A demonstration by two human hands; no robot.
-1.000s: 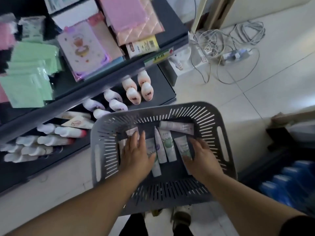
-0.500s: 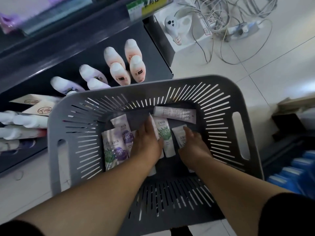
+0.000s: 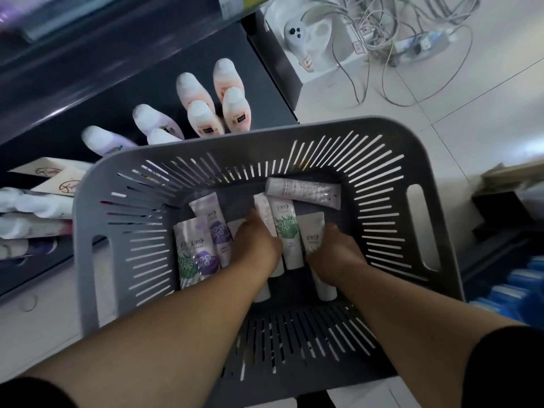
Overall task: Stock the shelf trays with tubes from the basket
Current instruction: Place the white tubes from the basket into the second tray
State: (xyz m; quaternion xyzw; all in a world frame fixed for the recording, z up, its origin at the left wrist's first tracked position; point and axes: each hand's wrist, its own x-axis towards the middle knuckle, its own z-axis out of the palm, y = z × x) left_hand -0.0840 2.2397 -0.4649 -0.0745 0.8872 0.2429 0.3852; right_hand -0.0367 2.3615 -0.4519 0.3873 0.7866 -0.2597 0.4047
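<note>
Nearest, the right hand (image 3: 335, 251) curls round a pale green tube (image 3: 312, 231). The left hand (image 3: 256, 242) bends down onto a pink-white tube (image 3: 263, 209), its grasp not discernible. Both have drawn inward since a second ago, uncovering purple-label tubes (image 3: 216, 228). All tubes lie inside the basket (image 3: 323, 128). Beyond it, the shelf tray (image 3: 265, 92) holds bottles (image 3: 203, 116). Picking appears to be just starting.

One grey basket (image 3: 382, 160) holding seven tubes (image 3: 287, 234) (two partly covered). On the shelf, four peach bottles (image 3: 204, 119) and three lavender bottles (image 3: 153, 119).
</note>
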